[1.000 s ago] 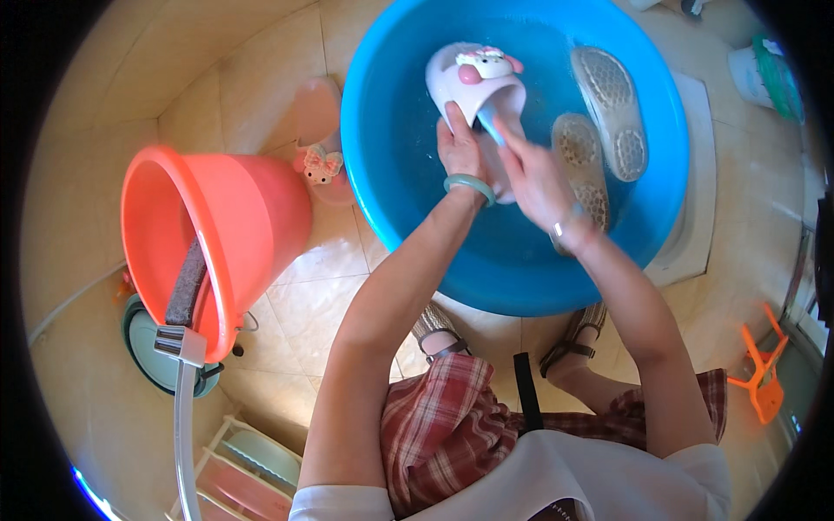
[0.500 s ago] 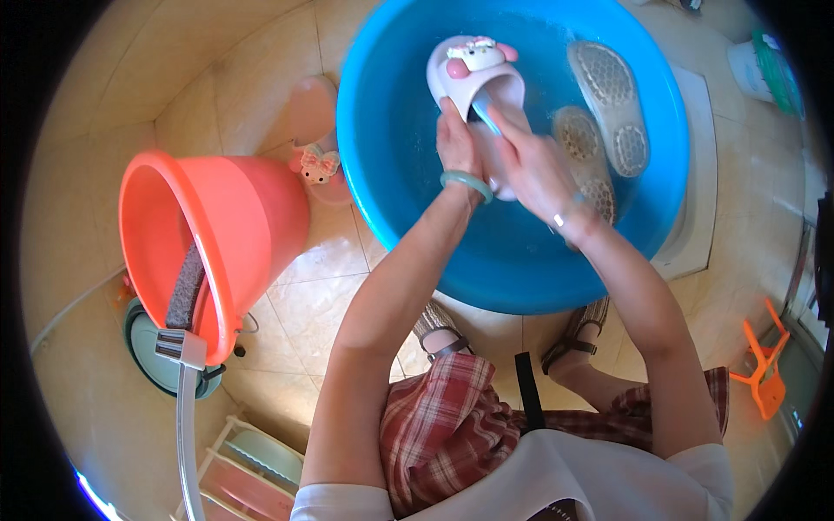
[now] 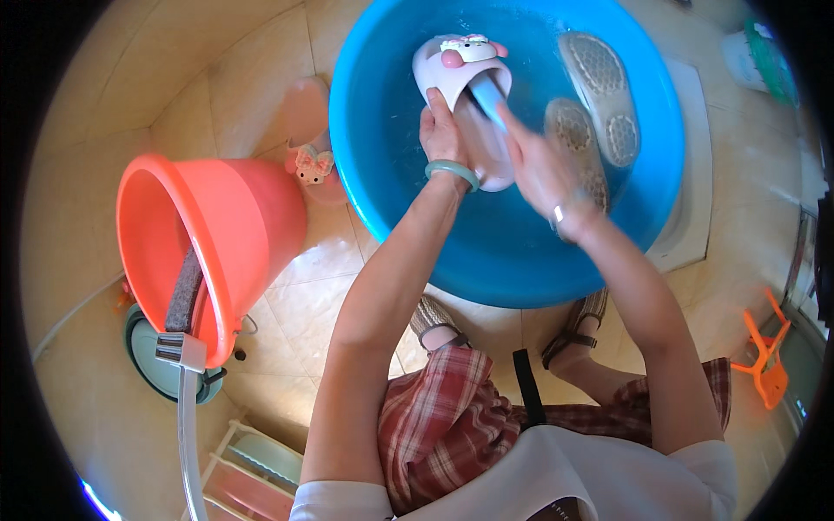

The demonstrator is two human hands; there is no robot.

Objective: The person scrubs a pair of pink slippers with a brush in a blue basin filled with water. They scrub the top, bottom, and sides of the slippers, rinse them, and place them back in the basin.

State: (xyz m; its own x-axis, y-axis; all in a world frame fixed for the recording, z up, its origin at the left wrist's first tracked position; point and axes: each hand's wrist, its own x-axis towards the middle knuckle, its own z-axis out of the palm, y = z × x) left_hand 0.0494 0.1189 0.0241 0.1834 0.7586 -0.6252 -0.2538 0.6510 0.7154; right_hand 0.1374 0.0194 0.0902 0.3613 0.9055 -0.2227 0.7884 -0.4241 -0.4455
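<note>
Left hand grips the pale pink slipper by its side edge, fingers wrapped about the sole, holding it tilted inside the blue basin. The slipper sits toward the far side of the basin, its cartoon-face ornament pointing away from the person. Right hand is closed around a blue-grey brush whose head lies under the slipper's strap, against the footbed.

Judging by this, the scrubbing of this slipper is mid-way: the brush is at work inside the strap, and nothing shows it rinsed or set aside. Two grey soles, turned bottom-up, lie in the basin to the right of the hands; whether they are already cleaned I cannot tell. A second pink slipper lies on the tiled floor just left of the basin, outside the water, so it looks yet to be washed.

Against the earlier frames, the slipper has shifted toward the basin's far rim and turned so its ornament faces away, and the right hand has slid forward, pushing the brush deeper under the strap.

Further left of the basin stands an orange bucket with a hose hooked over its rim.
</note>
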